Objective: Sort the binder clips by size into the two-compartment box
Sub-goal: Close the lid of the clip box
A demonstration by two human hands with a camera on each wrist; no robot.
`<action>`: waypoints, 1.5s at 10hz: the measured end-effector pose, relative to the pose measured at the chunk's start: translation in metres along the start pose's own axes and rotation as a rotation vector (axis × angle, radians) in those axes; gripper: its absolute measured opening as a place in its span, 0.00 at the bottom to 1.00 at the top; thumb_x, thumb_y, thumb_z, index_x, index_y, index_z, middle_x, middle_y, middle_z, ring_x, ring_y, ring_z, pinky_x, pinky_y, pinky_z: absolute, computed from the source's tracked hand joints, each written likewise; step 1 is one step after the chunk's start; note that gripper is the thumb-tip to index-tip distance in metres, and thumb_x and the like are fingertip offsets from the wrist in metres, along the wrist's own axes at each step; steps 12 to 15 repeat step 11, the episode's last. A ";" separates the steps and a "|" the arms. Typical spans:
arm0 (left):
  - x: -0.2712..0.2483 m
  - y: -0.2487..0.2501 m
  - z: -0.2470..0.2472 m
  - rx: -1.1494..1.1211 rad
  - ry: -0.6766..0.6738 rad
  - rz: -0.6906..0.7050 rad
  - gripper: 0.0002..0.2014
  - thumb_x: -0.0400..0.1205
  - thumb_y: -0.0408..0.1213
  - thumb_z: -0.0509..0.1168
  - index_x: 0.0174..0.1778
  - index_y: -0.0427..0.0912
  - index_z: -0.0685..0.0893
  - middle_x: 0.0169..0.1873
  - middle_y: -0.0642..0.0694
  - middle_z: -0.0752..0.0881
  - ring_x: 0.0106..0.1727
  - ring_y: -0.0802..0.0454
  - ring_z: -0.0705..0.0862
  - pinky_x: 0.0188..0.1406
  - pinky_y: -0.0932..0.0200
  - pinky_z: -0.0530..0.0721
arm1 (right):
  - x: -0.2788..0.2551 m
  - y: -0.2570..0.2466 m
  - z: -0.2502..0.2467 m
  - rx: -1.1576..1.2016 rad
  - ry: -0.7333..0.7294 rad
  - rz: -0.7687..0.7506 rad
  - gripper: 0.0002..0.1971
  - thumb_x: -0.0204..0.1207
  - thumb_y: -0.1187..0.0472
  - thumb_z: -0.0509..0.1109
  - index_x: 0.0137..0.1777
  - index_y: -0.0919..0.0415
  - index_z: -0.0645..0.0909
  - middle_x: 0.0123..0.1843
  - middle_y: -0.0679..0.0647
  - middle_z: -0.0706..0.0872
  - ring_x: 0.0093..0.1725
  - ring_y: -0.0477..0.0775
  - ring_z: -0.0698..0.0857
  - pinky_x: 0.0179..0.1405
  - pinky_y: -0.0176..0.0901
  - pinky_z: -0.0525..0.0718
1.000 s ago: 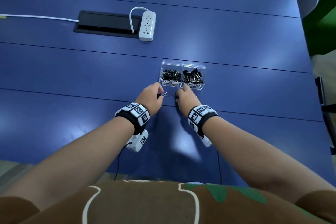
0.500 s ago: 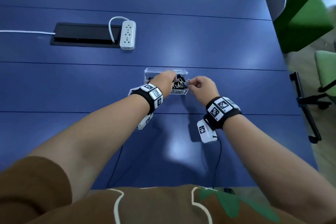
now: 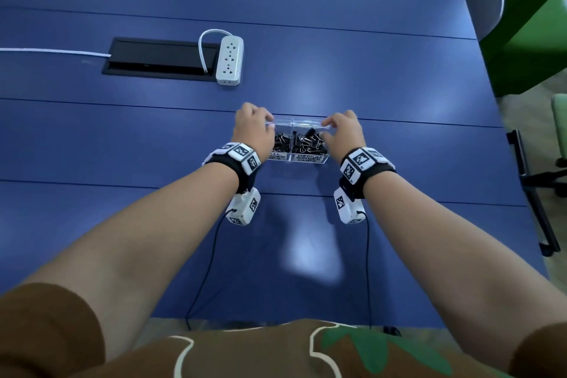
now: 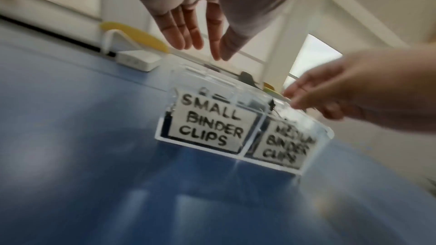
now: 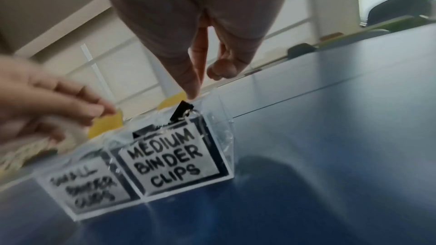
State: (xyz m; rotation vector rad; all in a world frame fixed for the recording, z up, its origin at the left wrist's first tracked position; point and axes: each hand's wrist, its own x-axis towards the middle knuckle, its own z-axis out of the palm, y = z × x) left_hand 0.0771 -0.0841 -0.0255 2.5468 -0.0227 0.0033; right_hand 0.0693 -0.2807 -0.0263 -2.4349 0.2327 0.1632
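Observation:
A clear two-compartment box (image 3: 310,159) stands on the blue table, labelled SMALL BINDER CLIPS (image 4: 207,118) and MEDIUM BINDER CLIPS (image 5: 172,157). Small black clips (image 3: 280,139) fill its left cell and medium clips (image 3: 310,141) its right cell. One medium clip (image 5: 180,111) pokes up above the rim. The clear lid (image 3: 296,124) stands raised over the back of the box. My left hand (image 3: 267,120) is at the lid's left end, its fingers (image 4: 188,34) straight. My right hand (image 3: 328,129) pinches the lid's right end, its index fingertip (image 5: 193,92) on the edge.
A white power strip (image 3: 229,60) lies beside a black cable hatch (image 3: 159,60) at the back left. Green chairs (image 3: 527,24) and a black chair base (image 3: 534,187) stand past the table's right edge.
A second ago my left hand held a small clip in front of the box. Both hands then went over the compartments and now sit at the two ends of the lid, without clips.

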 end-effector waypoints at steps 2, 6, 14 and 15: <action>0.013 -0.013 -0.007 -0.211 -0.194 -0.409 0.24 0.85 0.47 0.57 0.74 0.38 0.71 0.73 0.40 0.74 0.73 0.42 0.74 0.73 0.50 0.70 | 0.017 -0.001 0.006 0.103 -0.097 0.299 0.25 0.81 0.45 0.55 0.28 0.61 0.73 0.36 0.63 0.84 0.34 0.59 0.80 0.42 0.47 0.78; 0.016 -0.011 -0.019 -0.914 -0.068 -0.650 0.15 0.87 0.44 0.51 0.68 0.47 0.75 0.44 0.50 0.82 0.45 0.54 0.78 0.47 0.49 0.80 | 0.011 -0.007 0.004 0.625 -0.130 0.469 0.22 0.81 0.42 0.49 0.51 0.53 0.82 0.50 0.54 0.81 0.39 0.54 0.75 0.43 0.49 0.79; -0.034 -0.039 -0.012 -0.460 -0.132 -0.397 0.24 0.84 0.37 0.62 0.77 0.47 0.67 0.67 0.43 0.78 0.57 0.51 0.81 0.56 0.60 0.75 | -0.035 -0.001 0.016 0.153 -0.045 0.118 0.07 0.82 0.57 0.62 0.56 0.57 0.73 0.61 0.58 0.79 0.49 0.56 0.80 0.47 0.49 0.79; -0.034 -0.039 -0.012 -0.460 -0.132 -0.397 0.24 0.84 0.37 0.62 0.77 0.47 0.67 0.67 0.43 0.78 0.57 0.51 0.81 0.56 0.60 0.75 | -0.035 -0.001 0.016 0.153 -0.045 0.118 0.07 0.82 0.57 0.62 0.56 0.57 0.73 0.61 0.58 0.79 0.49 0.56 0.80 0.47 0.49 0.79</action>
